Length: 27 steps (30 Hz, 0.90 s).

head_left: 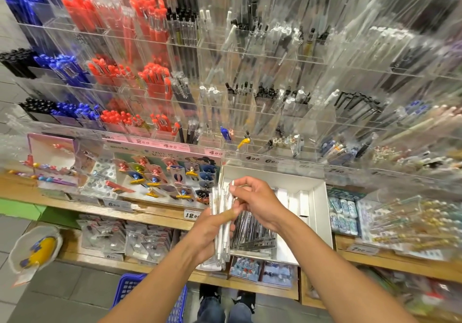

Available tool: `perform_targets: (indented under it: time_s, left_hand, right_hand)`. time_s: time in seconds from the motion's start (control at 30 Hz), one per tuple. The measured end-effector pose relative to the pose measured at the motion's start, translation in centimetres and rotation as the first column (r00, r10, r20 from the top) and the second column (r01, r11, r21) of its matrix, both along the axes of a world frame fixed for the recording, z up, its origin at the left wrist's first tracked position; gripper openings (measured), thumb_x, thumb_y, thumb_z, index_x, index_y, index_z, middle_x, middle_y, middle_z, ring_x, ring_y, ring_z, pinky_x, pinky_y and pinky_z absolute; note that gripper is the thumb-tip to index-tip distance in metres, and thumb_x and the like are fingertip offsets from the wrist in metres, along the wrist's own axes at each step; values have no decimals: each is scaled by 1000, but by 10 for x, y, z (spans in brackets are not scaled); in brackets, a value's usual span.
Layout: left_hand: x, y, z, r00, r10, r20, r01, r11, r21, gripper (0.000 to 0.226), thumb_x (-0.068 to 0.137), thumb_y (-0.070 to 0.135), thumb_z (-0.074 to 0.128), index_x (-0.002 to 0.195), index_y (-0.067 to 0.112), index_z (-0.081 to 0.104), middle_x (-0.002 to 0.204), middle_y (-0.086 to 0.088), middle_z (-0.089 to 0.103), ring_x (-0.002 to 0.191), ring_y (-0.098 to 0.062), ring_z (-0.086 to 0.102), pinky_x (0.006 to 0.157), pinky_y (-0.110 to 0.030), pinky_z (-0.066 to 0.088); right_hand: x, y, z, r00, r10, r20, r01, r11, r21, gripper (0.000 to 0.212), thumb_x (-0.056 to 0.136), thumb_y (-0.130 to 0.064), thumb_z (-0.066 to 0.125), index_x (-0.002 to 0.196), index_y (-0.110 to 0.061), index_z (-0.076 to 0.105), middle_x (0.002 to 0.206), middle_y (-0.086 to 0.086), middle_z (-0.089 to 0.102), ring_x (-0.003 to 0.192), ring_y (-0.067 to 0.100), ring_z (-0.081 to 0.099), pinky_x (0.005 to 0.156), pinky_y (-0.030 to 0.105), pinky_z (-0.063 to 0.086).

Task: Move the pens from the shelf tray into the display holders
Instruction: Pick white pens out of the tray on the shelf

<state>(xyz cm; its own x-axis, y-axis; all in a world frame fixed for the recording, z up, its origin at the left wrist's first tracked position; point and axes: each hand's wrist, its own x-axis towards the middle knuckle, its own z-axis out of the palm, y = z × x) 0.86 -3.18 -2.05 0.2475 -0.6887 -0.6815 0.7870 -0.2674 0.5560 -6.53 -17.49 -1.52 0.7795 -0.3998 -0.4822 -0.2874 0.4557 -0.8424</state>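
Your left hand [212, 230] grips a bundle of clear pens [221, 222], count unclear; your right hand [252, 197] pinches one at centre. Price tags [216, 152] read 400.

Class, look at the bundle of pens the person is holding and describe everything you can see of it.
The bundle of pens is a handful of slim pens with clear and white barrels, apparently plastic. It stands nearly upright in front of the white tray. The left hand grips it around the middle, thumb across the front. The right hand pinches one white pen near the top. Motion blur hides finer detail.
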Motion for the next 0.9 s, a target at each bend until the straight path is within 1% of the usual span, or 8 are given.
perform_targets:
  time_s: [0.13, 0.23, 0.37, 0.5, 0.63, 0.67, 0.77, 0.9]
  left_hand:
    - [3, 5, 1, 999, -35, 26, 33, 998, 58, 51, 67, 6, 81, 113, 6, 58, 71, -4, 65, 56, -15, 57, 52, -28, 50]
    - [7, 8, 1, 1000, 11, 0, -11, 997, 79, 38, 77, -1, 73, 112, 4, 57, 71, -6, 63, 55, -17, 57, 51, -29, 51]
    - [12, 14, 0, 996, 84, 9, -85, 989, 118, 30, 84, -4, 68, 113, 2, 59, 78, -8, 64, 59, -19, 58, 55, -31, 52]
    - [16, 20, 0, 995, 101, 23, -104, 985, 138, 24, 88, -2, 64, 112, 4, 60, 73, -6, 64, 58, -19, 59, 54, -30, 52]
    - [15, 22, -1, 994, 101, 32, -105, 982, 156, 20, 89, -2, 63, 107, 5, 59, 71, -6, 62, 57, -19, 58, 54, -29, 51]
    - [15, 23, -1, 994, 100, 37, -105, 981, 161, 19, 89, -2, 63, 107, 5, 60, 71, -6, 63, 57, -19, 58, 54, -29, 51]
    - [15, 25, -1, 993, 101, 53, -109, 979, 170, 19, 88, -2, 63, 106, 4, 60, 73, -8, 62, 57, -19, 58, 55, -29, 51]
    - [16, 26, -2, 993, 95, 70, -106, 978, 178, 21, 88, -2, 64, 108, 3, 59, 74, -8, 61, 57, -18, 58, 58, -31, 52]
  right_hand:
    - [2, -9, -14, 998, 21, -67, -21, 1000, -3, 25, 81, -22, 76, 100, -8, 71, 76, 3, 71, 57, 11, 61, 51, 20, 49]
    - [6, -25, -37, 978, -6, -209, -9, 998, -69, 21, 91, -18, 68, 107, -7, 69, 79, 8, 70, 54, 11, 60, 49, 21, 47]
    - [4, -43, -75, 890, -83, -449, -28, 971, -236, 24, 97, -10, 56, 121, -3, 58, 79, 8, 69, 55, 12, 58, 48, 22, 46]
    - [11, -48, -100, 809, -66, -583, -168, 926, -338, 33, 97, -10, 53, 130, -4, 54, 85, 10, 70, 60, 16, 60, 49, 25, 48]
    - [27, -39, -114, 749, 4, -663, -373, 830, -415, 24, 95, -8, 50, 110, 1, 67, 94, 14, 72, 82, 26, 68, 77, 37, 57]
    - [29, -35, -117, 734, 25, -678, -408, 815, -412, 22, 95, -8, 51, 104, 0, 69, 95, 15, 72, 82, 25, 68, 78, 38, 58]
    - [36, -25, -124, 703, 1, -711, -438, 789, -431, 19, 94, -9, 53, 85, -1, 67, 84, 11, 70, 71, 23, 63, 72, 37, 56]
    - [38, -22, -123, 698, -82, -712, -404, 776, -485, 30, 90, -10, 56, 61, -14, 53, 60, 3, 52, 57, 20, 50, 60, 30, 47]
